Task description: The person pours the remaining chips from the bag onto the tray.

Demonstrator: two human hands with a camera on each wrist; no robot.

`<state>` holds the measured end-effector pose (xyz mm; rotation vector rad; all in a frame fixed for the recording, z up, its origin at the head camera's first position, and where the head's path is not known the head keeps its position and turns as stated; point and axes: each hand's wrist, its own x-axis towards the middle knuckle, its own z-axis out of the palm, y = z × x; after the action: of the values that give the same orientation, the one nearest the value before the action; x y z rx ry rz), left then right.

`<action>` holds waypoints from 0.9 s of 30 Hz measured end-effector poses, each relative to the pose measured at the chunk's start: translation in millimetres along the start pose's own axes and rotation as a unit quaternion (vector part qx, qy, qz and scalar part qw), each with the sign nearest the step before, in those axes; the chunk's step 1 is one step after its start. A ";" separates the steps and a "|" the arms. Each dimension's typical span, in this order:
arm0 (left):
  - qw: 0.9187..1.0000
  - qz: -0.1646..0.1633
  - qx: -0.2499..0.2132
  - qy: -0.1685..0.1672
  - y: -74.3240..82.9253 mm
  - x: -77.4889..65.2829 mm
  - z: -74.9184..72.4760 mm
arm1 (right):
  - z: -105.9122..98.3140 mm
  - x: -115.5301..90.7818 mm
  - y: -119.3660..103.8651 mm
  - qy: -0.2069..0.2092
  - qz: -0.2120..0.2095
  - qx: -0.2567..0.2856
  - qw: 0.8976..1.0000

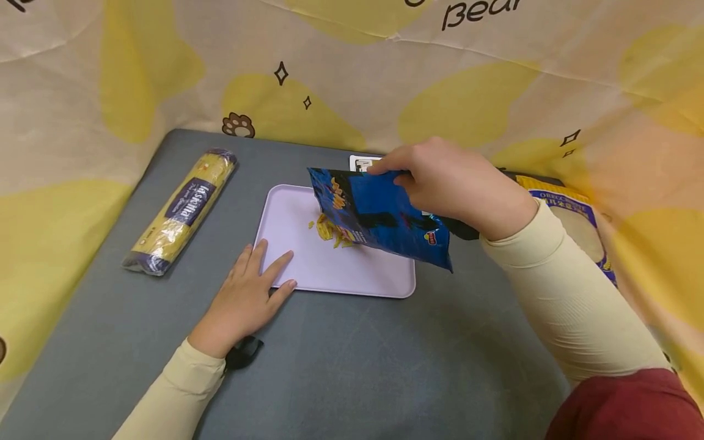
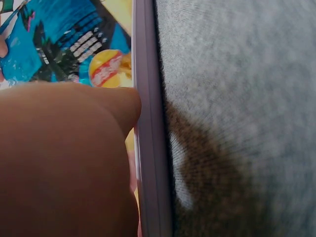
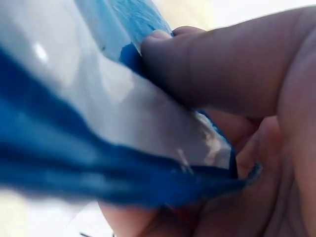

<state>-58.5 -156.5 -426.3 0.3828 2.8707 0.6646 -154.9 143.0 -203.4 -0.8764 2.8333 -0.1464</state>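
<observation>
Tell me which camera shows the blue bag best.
The head view: it shows nearly the whole bag, gripped over the tray by the right hand. The left wrist view shows part of its print, the right wrist view a close, partly blurred portion.

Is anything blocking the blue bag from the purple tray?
Nothing visible does. The right hand holds the blue bag over part of the purple tray; yellow snack pieces lie on it by the bag's edge.

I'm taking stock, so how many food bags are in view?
3: blue snack bag in the right hand, long pasta bag at left, orecchiette bag at right. A partly hidden white-edged item may be another.
</observation>
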 end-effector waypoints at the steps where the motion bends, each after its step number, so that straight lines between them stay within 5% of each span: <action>1: 1.000 0.000 0.000 0.000 -0.2 0.0 0.2 | -0.3 -0.1 -0.2 0.002 0.000 -0.003 1.000; 27: 1.000 -0.009 0.007 -0.006 0.6 0.2 -1.1 | 1.4 -10.9 4.2 0.000 0.006 -0.005 1.000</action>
<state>-58.8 -156.4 -425.1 0.3604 2.8656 0.6377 -148.1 152.6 -203.9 -0.8616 2.8401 -0.1309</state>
